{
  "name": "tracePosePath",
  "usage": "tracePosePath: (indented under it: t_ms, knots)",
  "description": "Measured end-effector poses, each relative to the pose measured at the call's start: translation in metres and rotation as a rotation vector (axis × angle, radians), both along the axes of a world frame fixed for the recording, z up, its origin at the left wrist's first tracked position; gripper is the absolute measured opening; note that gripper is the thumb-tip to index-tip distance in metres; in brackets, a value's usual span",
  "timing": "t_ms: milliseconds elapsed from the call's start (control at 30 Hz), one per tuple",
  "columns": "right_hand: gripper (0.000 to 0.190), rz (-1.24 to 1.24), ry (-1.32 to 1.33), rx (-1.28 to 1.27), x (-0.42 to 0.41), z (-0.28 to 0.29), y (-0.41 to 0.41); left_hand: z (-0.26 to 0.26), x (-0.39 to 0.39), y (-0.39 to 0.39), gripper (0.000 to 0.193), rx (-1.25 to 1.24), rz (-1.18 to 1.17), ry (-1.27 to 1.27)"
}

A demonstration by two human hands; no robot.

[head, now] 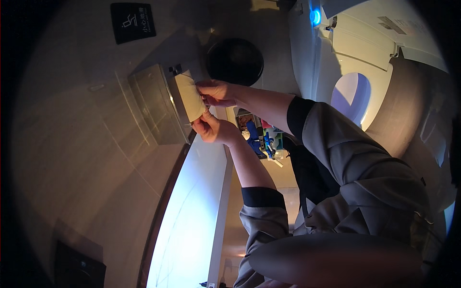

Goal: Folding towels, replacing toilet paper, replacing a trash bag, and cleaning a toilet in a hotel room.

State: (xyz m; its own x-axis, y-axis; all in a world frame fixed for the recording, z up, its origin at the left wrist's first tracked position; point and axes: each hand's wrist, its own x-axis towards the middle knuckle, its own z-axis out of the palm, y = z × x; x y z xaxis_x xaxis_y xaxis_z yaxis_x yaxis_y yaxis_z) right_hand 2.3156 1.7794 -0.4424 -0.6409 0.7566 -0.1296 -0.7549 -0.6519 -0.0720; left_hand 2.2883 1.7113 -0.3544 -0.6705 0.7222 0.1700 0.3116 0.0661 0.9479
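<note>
A wall-mounted metal paper holder point(155, 104) has pale toilet paper point(188, 94) at its right side. With thumb and fingers, my left hand point(215, 129) pinches the paper's lower corner. Just above it, my right hand point(218, 93) holds the paper's right edge, its fingers partly hidden behind the sheet. Both hands are close together, near the holder. Whether the paper is a full roll or only a hanging end cannot be made out.
At the right stands a toilet point(351, 84) with its lid raised and a blue light at its side. A round black bin point(235, 62) is beyond my hands. Below my forearms sits a caddy of cleaning tools point(261, 138). A bright white panel point(191, 216) runs along the left. The wall bears a black slip-warning sign point(133, 23).
</note>
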Motion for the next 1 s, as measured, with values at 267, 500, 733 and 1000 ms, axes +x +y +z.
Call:
tracePosePath:
  t_ms: [267, 500, 733, 1000]
  knots:
    - [0.030, 0.104, -0.488, -0.078, 0.046, 0.012, -0.066, 0.013, -0.033, -0.053, 0.021, -0.096, 0.001, 0.059]
    - [0.052, 0.401, -1.608, -0.219, 0.081, -0.114, -0.106, 0.070, -0.048, -0.383, 0.010, -0.987, -0.528, -0.031]
    - [0.047, 0.055, -1.383, -0.449, 0.070, -0.221, -0.086, 0.043, -0.066, -0.587, 0.026, -1.235, -0.252, -0.674]
    - [0.044, -0.065, -1.150, -0.775, 0.043, -0.200, -0.249, 0.040, -0.087, -0.611, 0.022, -1.157, -0.425, -0.491]
